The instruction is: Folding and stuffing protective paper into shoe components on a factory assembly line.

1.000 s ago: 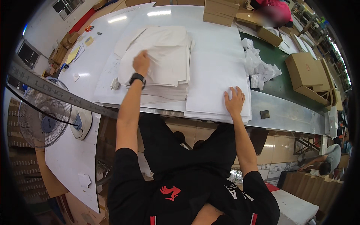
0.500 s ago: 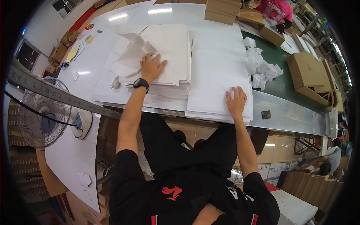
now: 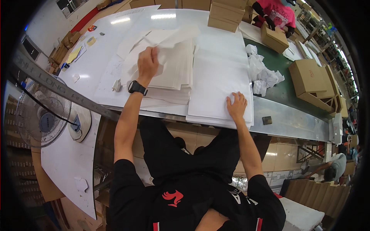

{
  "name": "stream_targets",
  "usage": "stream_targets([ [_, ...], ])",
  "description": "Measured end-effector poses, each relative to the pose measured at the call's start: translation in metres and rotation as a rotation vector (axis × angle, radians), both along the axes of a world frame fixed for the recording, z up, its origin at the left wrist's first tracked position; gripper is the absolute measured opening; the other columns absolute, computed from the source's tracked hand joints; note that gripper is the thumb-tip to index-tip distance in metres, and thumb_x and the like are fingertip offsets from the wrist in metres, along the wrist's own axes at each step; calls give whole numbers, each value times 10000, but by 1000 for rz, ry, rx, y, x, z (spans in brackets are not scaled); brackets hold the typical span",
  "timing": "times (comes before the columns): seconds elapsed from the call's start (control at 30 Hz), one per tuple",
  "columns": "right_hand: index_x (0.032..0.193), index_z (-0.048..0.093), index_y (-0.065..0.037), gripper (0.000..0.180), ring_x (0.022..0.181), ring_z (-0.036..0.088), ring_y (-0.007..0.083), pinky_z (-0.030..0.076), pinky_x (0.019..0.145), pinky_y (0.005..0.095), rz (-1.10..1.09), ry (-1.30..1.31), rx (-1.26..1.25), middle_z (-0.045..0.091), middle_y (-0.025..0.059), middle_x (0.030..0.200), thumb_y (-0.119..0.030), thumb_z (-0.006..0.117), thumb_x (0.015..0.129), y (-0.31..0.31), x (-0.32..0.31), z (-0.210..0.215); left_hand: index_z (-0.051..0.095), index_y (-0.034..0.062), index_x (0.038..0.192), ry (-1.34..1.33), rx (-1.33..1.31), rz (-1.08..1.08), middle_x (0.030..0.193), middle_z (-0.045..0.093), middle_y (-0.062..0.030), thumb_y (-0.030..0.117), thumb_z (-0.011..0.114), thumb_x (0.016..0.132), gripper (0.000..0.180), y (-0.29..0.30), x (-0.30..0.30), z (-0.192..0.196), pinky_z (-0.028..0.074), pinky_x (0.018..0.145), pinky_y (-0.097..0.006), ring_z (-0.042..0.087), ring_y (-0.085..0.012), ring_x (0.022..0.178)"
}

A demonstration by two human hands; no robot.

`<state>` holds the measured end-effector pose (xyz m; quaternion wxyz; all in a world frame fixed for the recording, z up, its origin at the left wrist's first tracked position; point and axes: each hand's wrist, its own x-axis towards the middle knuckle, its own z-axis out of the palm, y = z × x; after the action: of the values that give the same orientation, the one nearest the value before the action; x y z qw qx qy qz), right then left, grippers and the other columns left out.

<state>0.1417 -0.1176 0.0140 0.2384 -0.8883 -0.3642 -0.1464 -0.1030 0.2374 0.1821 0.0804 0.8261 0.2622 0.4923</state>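
Observation:
My left hand (image 3: 148,64) is closed on the edge of a thin white sheet of paper (image 3: 180,37), raised and smeared by motion, above a thick, uneven stack of off-white paper (image 3: 179,77). To the right of that stack lies a neater pile of larger white sheets (image 3: 216,82). On the near right part of this pile my right hand (image 3: 237,106) rests, fingers spread and holding nothing. Some loose sheets on the left stack stick out at angles.
Crumpled white paper (image 3: 264,71) lies on a green surface to the right. Beyond it, a person in pink (image 3: 275,13) handles a cardboard box (image 3: 274,37). An open carton (image 3: 310,79), a small dark block (image 3: 267,120), a fan (image 3: 46,119) and tape (image 3: 91,41) are around.
My left hand has risen off the stack and shifted slightly left, and the sheet now swings out to the right. My right hand stays on its pile. The other person's box has moved.

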Motion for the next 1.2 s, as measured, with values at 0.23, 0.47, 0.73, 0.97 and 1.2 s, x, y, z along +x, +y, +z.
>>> stream_targets([
  [0.23, 1597, 257, -137, 1003, 1475, 326, 308, 382, 1128, 483, 599, 1170, 755, 347, 164, 1592, -501, 780, 822, 11, -33, 144, 617, 50, 1109, -452, -990, -646, 848, 675, -45, 260, 575, 1047, 223, -138, -31, 115, 510, 591, -253, 640, -72, 747],
  [0.47, 1596, 250, -88, 1014, 1424, 395, 287, 419, 1094, 398, 909, 1006, 576, 432, 180, 1509, -266, 816, 774, 41, -141, 177, 653, 9, 1113, -566, -878, -593, 983, 693, -45, 273, 609, 1021, 283, -141, 43, -36, 534, 726, -247, 643, -90, 867],
  [0.73, 1250, 563, -24, 364, 906, 699, 211, 617, 711, 340, 416, 912, 1248, 675, 139, 1111, -111, 701, 924, -15, 23, 118, 631, 70, 1271, -237, -1176, -757, 1043, 696, -113, 199, 677, 958, 342, -226, 56, -83, 521, 752, -302, 647, -185, 885],
  [0.97, 1316, 408, 64, 607, 1178, 515, 305, 428, 1022, 413, -9, -43, 1069, 517, 199, 1228, -190, 770, 899, 2, 37, 48, 668, 74, 1221, 266, -221, -537, 1390, 526, -195, 318, 707, 898, 407, -257, 68, -169, 257, 1131, -622, 409, -419, 1367],
  [1.2, 1159, 615, -45, 351, 1048, 540, 452, 479, 883, 471, 323, -21, 505, 536, 249, 1145, -13, 671, 814, -46, -11, 15, 631, 27, 1247, 401, -119, -543, 1488, 477, -182, 344, 731, 867, 505, -257, 51, -170, 251, 1162, -621, 376, -452, 1406],
])
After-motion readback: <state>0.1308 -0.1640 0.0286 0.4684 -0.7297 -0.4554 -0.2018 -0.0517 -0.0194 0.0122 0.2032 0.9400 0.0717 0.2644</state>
